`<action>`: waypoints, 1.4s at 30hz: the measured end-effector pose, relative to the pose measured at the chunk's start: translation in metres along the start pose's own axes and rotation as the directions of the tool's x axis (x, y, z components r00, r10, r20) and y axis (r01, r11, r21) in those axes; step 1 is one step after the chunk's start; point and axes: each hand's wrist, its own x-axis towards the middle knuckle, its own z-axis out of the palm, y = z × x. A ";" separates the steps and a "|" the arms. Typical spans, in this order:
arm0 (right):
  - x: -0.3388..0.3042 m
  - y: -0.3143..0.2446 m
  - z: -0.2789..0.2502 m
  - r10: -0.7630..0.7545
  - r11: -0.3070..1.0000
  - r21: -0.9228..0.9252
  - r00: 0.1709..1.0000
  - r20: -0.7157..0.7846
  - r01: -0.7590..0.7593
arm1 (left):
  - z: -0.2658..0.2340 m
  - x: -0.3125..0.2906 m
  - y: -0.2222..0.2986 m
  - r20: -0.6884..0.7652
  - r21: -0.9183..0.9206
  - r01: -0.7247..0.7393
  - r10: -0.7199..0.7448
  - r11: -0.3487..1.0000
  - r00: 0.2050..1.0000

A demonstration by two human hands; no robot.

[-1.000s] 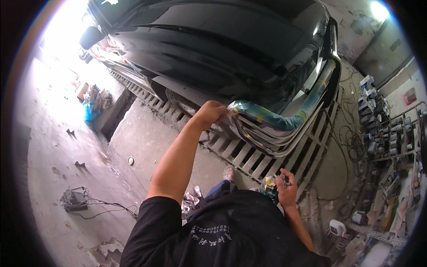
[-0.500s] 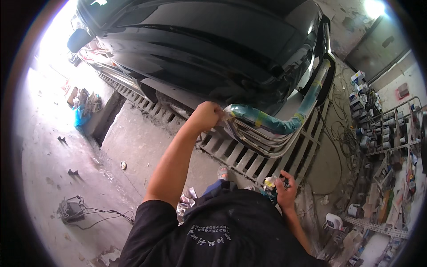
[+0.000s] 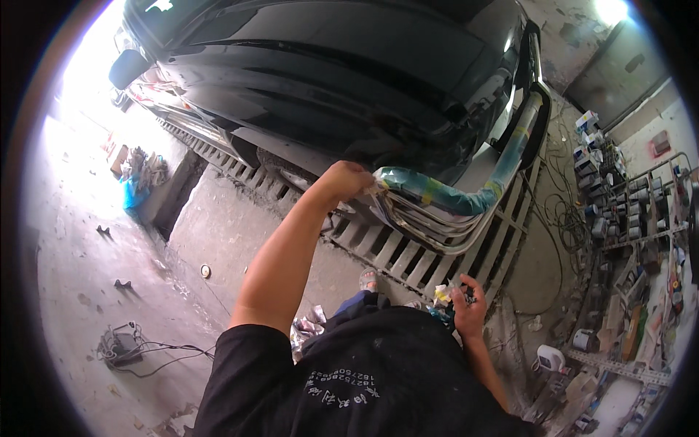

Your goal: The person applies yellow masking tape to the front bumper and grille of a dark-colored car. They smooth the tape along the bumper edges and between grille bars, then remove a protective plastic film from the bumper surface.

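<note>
My left hand (image 3: 346, 180) reaches forward to the near left end of a metal guard bar on the front of a dark vehicle (image 3: 313, 87). Its fingers are closed at the edge of the green-blue plastic film (image 3: 437, 193), which is wrapped round the bar and banded with yellow tape. Below the wrapped tube run several bare shiny bars (image 3: 429, 237). Low at my right side, my right hand (image 3: 470, 312) is curled round crumpled plastic film (image 3: 442, 293) with yellow tape on it. The fingertips of my left hand are partly hidden.
A slatted floor grate (image 3: 400, 262) runs under the vehicle's front. Cables (image 3: 564, 226) lie at right beside racks of cans (image 3: 633, 211). Crumpled silver sheeting (image 3: 307, 325) lies by my left side. Farther left are a blue bag (image 3: 135, 193) and a corded box (image 3: 124, 346).
My left hand has shifted slightly to the right along with the film's end. My right hand stays low with its crumpled film, its fingers barely moved.
</note>
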 end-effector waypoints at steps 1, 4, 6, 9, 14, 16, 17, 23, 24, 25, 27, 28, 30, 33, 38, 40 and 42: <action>0.000 -0.001 0.000 0.008 1.000 0.007 1.000 -0.001 -0.008 | -0.001 0.003 0.000 0.032 -0.035 0.058 -0.057 0.998 0.998; 0.000 -0.016 0.005 0.033 0.997 0.074 0.999 0.019 -0.034 | -0.005 0.014 -0.039 0.092 0.553 -0.124 0.087 0.824 0.992; -0.004 -0.017 -0.001 -0.033 0.998 0.054 0.999 0.017 0.032 | -0.008 0.017 -0.102 -0.017 0.646 0.194 -0.239 0.738 0.971; -0.001 -0.003 -0.003 -0.041 0.998 0.051 0.998 -0.053 0.044 | -0.016 -0.032 -0.117 0.004 -0.026 0.289 -0.289 0.957 0.957; -0.007 -0.002 -0.004 0.011 0.997 0.071 1.000 -0.019 -0.010 | -0.002 -0.063 -0.066 -0.056 -0.516 0.023 -0.061 0.857 0.997; -0.003 -0.025 0.000 0.006 0.998 0.058 1.000 -0.003 -0.006 | 0.012 -0.062 -0.051 -0.153 -0.501 -0.073 -0.005 0.862 0.988; -0.001 -0.018 0.000 -0.027 0.999 0.038 1.000 0.012 0.026 | 0.018 -0.066 -0.045 -0.204 -0.456 -0.140 0.050 0.879 0.978; -0.002 -0.003 -0.001 -0.033 0.999 0.003 0.999 0.038 0.033 | 0.039 -0.055 -0.021 -0.540 0.213 -0.502 0.529 0.838 0.654; -0.003 -0.001 -0.001 -0.018 0.999 0.030 1.000 0.020 0.017 | 0.042 -0.051 -0.014 -0.541 0.253 -0.534 0.575 0.807 0.613; -0.003 -0.001 -0.001 -0.002 0.998 0.057 1.000 0.003 0.001 | 0.046 -0.048 -0.010 -0.511 0.220 -0.513 0.546 0.830 0.664; -0.007 -0.007 -0.003 -0.007 0.999 0.039 1.000 -0.017 0.008 | 0.057 -0.043 -0.008 -0.550 0.174 -0.465 0.477 0.868 0.686; -0.009 -0.010 -0.003 -0.009 1.000 0.030 1.000 -0.027 0.009 | 0.062 -0.042 -0.007 -0.566 0.150 -0.439 0.441 0.886 0.696; -0.010 -0.012 -0.003 -0.024 0.999 0.021 0.999 -0.037 0.025 | 0.066 -0.040 -0.006 -0.565 0.064 -0.422 0.381 0.905 0.732; -0.009 -0.008 -0.006 -0.059 0.998 -0.020 0.996 -0.062 0.057 | 0.054 -0.045 0.001 -0.547 0.021 -0.409 0.353 0.912 0.759; -0.010 0.003 -0.007 -0.047 0.999 -0.023 0.998 -0.037 0.046 | 0.048 -0.041 0.010 -0.547 0.160 -0.376 0.400 0.912 0.736; -0.009 0.002 -0.003 -0.049 0.999 -0.011 0.998 -0.038 0.049 | 0.042 -0.038 0.009 -0.506 0.263 -0.368 0.452 0.892 0.735; -0.007 0.001 -0.003 -0.036 0.999 -0.012 0.999 -0.026 0.035 | 0.035 -0.033 0.008 -0.428 0.319 -0.387 0.496 0.865 0.756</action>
